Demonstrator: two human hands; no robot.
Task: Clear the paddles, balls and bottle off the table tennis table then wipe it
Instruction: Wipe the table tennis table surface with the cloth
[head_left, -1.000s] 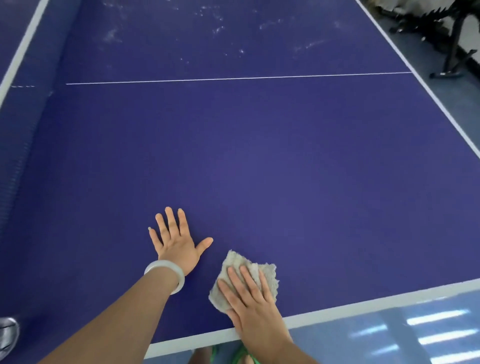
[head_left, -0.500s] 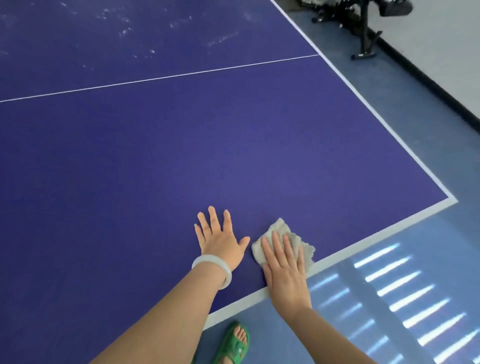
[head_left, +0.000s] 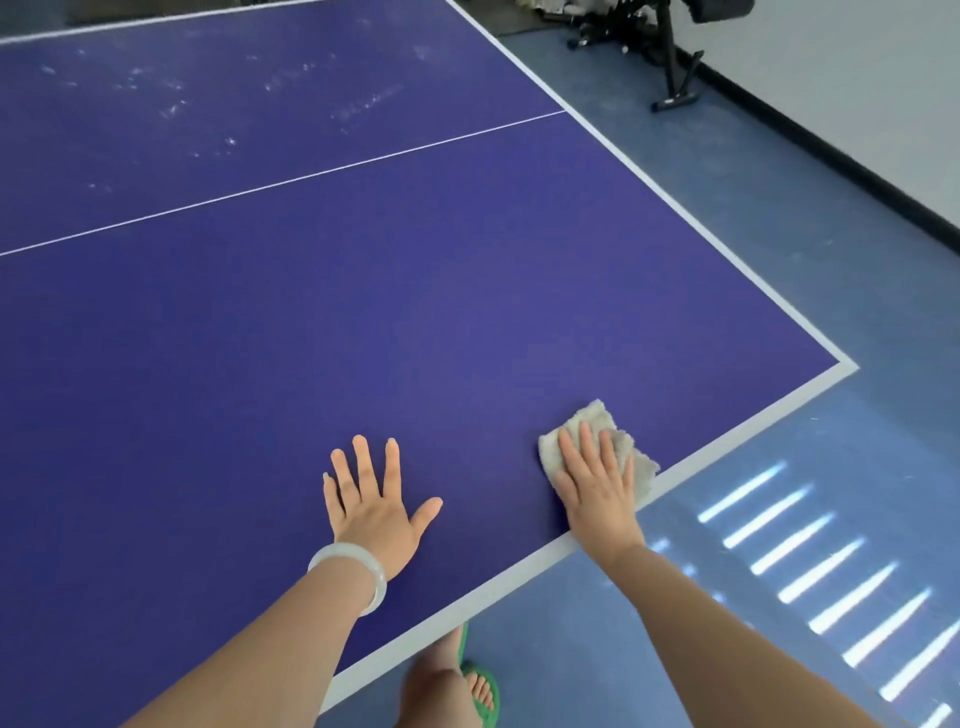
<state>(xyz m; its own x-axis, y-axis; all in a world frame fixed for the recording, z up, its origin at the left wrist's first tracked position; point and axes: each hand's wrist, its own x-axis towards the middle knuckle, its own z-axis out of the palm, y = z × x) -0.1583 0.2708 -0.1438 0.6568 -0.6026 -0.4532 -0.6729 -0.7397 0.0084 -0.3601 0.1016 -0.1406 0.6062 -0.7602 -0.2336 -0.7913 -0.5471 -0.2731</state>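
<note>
Cloth (head_left: 595, 415): on worktop (head_left: 467, 312), near its corner.
Right hand (head_left: 597, 483): fingers straight, pressing cloth flat to wipe.
Left hand (head_left: 371, 512): splayed, empty; we judge it braces our lean.

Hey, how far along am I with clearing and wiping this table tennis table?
Done: no paddles, balls or bottle show on the blue table tennis table. In hand: the right hand presses a crumpled grey-beige cloth flat by the near right corner, while the left hand rests flat on the top. Left: whitish smudges beyond the thin white line look unwiped.
</note>
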